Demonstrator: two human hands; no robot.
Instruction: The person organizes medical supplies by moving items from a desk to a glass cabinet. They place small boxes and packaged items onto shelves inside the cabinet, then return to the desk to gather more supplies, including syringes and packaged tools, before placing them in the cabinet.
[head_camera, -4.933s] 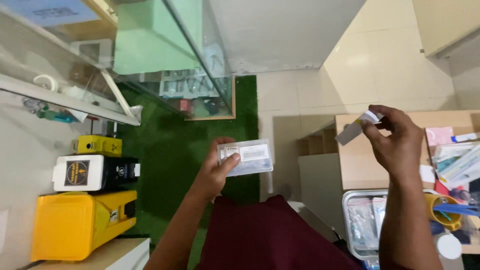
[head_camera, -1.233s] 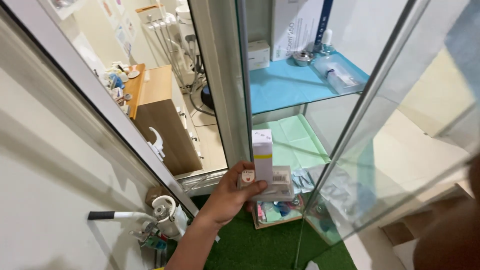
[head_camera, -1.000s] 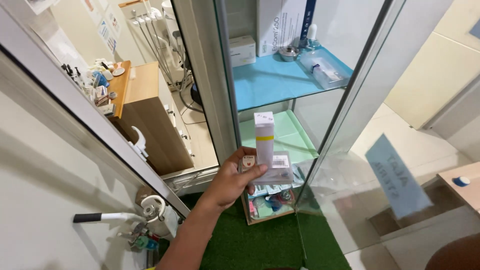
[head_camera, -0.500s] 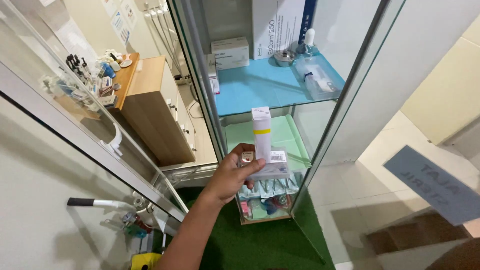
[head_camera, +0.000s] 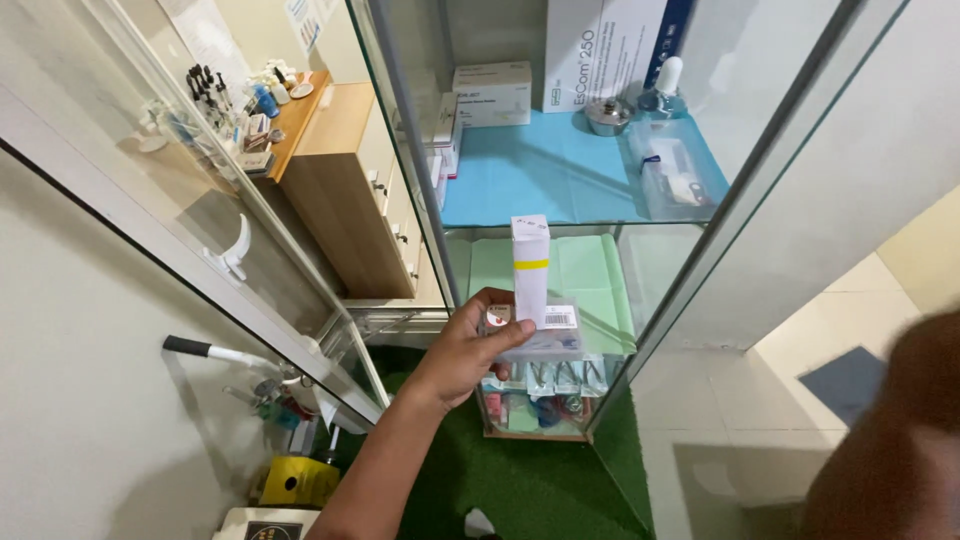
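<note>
My left hand (head_camera: 468, 350) is raised in front of an open glass cabinet and holds two things together. One is a tall narrow white box with a yellow band (head_camera: 530, 265), standing upright. The other is a flat clear packet with a white label (head_camera: 545, 335) under it. Both hover just before the green-lined shelf (head_camera: 590, 270). My right arm (head_camera: 890, 440) fills the lower right corner as a dark blur; the hand itself is out of sight.
The blue-lined shelf (head_camera: 540, 180) above carries white boxes (head_camera: 490, 92), a metal bowl (head_camera: 607, 115) and clear plastic containers (head_camera: 672, 175). A lower shelf (head_camera: 540, 400) holds small packets. A wooden drawer unit (head_camera: 345, 195) shows through the glass at left. Green carpet (head_camera: 540, 485) lies below.
The view has drifted, so the cabinet shelves sit lower and larger in frame. My left hand still holds the box and packet at the same height before the green shelf.
</note>
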